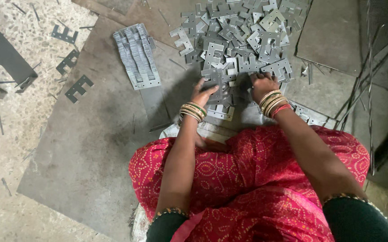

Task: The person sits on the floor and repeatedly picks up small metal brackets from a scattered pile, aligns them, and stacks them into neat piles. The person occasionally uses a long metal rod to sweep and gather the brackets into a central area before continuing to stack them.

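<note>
On the floor, over a grey steel sheet (91, 148), a person in red patterned cloth is sitting and sorting stamped E-shaped metal plates. Left hand (201, 94) is pressing fingers onto a small stack of plates (216, 96) just ahead of the knees; grip is narrow, pinching the stack edge. Right hand (263, 84) is curling into the near edge of the loose pile (238, 38); can't tell if it is holding a plate. Done: one neat fanned row of plates (136, 56) lying left of the pile, long axis running away from the person, tilted slightly left. Left: most of the pile, plates pointing every way. A few stray plates (78, 88) lying apart.
</note>
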